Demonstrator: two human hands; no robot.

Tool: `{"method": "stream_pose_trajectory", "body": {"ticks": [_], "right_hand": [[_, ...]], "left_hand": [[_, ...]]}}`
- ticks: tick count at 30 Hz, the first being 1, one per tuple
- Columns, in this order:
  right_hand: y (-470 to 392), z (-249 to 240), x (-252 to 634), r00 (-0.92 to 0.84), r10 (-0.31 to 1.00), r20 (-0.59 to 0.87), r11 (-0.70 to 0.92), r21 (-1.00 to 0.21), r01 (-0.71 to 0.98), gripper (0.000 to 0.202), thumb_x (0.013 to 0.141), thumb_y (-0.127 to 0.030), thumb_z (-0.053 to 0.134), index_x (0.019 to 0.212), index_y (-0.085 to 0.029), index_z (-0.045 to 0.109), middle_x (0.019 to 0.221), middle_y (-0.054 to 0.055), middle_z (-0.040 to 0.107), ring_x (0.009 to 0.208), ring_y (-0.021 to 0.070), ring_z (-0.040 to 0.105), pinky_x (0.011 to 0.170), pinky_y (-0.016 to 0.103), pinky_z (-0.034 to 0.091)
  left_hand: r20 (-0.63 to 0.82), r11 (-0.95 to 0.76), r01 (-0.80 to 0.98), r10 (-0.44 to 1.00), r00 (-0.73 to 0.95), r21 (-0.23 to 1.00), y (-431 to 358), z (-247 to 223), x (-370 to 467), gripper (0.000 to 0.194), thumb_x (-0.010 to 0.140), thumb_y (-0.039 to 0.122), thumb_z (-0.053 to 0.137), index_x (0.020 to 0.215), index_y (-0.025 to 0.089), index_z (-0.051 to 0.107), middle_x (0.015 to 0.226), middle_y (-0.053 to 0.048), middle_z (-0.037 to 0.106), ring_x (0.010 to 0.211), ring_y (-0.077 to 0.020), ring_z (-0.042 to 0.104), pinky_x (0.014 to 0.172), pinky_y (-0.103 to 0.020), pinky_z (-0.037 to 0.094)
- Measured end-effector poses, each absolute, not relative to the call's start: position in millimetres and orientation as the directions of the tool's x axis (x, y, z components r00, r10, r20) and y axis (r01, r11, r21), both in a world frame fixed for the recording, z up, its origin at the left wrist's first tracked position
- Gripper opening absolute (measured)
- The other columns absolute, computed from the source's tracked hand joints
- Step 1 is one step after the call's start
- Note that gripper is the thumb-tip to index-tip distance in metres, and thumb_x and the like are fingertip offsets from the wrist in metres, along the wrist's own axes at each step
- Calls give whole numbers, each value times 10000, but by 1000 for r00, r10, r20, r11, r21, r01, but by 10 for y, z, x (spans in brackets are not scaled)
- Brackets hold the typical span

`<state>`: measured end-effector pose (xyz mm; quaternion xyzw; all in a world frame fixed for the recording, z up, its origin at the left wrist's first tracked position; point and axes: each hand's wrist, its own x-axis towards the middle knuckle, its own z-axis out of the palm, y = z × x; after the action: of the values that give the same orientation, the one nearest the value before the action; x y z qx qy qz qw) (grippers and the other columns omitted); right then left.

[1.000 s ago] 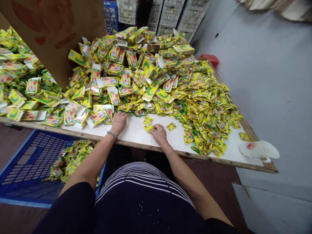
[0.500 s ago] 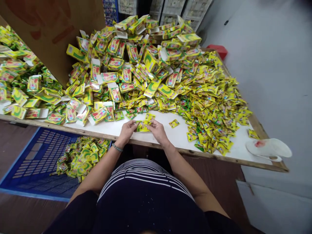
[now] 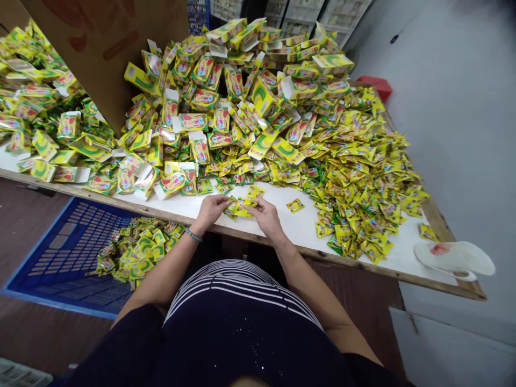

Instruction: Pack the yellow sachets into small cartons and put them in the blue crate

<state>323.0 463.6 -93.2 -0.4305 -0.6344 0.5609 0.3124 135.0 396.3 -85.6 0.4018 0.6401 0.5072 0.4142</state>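
Counter (image 3: 304,226), white-topped, wood-edged: 2 sachets lie between 2 bare hands, near the front edge. Item 1, green-and-yellow sachet (image 3: 231,209): its upper edge is apparently pinched by the left hand (image 3: 210,212), grip narrow, thumb against fingertips. Item 2, yellow sachet (image 3: 244,207): its right side is held by the right hand (image 3: 266,219), grip likewise narrow; items 1 and 2 lie close side by side, any overlap being hard to tell. Item 3, back sachet (image 3: 255,192): laid just beyond item 2. Item 4, loose sachet (image 3: 295,205): set apart, to the right. Handling, as judged: very light, soft, film slick and easily slid; contents possibly crushable, so the flat edge seam is best taken, the filled middle left unpressed. Surroundings: opened cartons (image 3: 199,123), piled behind; sachet heap (image 3: 358,183), to the right; white scoop (image 3: 457,257), at the right corner; cardboard panel (image 3: 100,64), upright among the cartons; blue basket (image 3: 40,269), below the counter at left, part-filled with small packets (image 3: 145,250).
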Motion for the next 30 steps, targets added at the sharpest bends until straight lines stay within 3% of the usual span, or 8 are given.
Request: {"method": "stream_pose_trajectory", "body": {"ticks": [3,8,16,19,21,24,27,30], "right_hand": [[4705,-869,3272,-526,849,-55,115,-952,285,497,691,-628,733,897,-176,725,681,-3,605,628,153,523,627,306,465],[4723,-788,3246,-659,752,-6,313,-877,365,377,766,-569,689,775,-193,719,717,8,608,653,147,490,638,295,414],[4626,-968,3210,-691,715,-104,108,-960,257,460,745,-499,735,1099,-208,694,1011,52,717,926,222,654,841,360,521],[4635,-1020,3214,-641,760,-108,105,-953,285,469,712,-533,753,1032,-194,708,967,64,734,910,252,671,835,397,532],[4658,-1072,3242,-553,827,-102,98,-942,321,488,681,-551,760,1001,-186,707,925,73,741,879,265,675,824,418,534],[4695,-1179,3312,-434,896,-97,84,-921,380,482,673,-557,736,983,-190,702,892,80,746,848,276,675,813,436,532],[4719,-1258,3364,-327,943,-60,105,-880,463,441,681,-543,704,962,-203,697,918,92,750,866,290,668,834,448,517],[4755,-1245,3386,-209,978,-25,101,-814,572,398,719,-507,651,969,-199,688,935,122,744,864,303,656,827,442,502]], "left_hand": [[-116,169,265,972,-205,949,4003,-847,1258,275,724,430,738,673,160,719,557,9,592,555,-126,492,555,-250,358],[-187,185,78,982,14,980,4013,-855,1266,345,746,483,731,765,139,736,691,-36,679,646,-157,578,620,-264,433],[-187,187,-31,982,7,982,3894,-904,1361,444,619,357,840,935,154,603,602,45,589,523,-100,519,544,-220,384],[-107,124,155,988,-111,980,3863,-792,1192,465,686,364,812,1036,173,574,725,-10,662,648,-161,616,644,-273,459],[34,137,454,936,-349,880,3823,-669,930,510,701,367,818,1115,182,585,983,-108,709,909,-254,660,814,-362,491],[236,387,772,798,-554,504,3734,-493,434,659,691,320,833,1272,164,566,1285,-207,622,1254,-396,509,1027,-500,391],[172,463,845,840,-515,268,3642,-372,122,695,720,231,783,1357,105,536,1184,-225,660,1243,-423,501,1039,-524,371],[217,383,869,862,-458,312,3632,-310,208,691,744,276,773,1378,135,536,1068,-174,674,1116,-377,571,997,-491,415]]}}
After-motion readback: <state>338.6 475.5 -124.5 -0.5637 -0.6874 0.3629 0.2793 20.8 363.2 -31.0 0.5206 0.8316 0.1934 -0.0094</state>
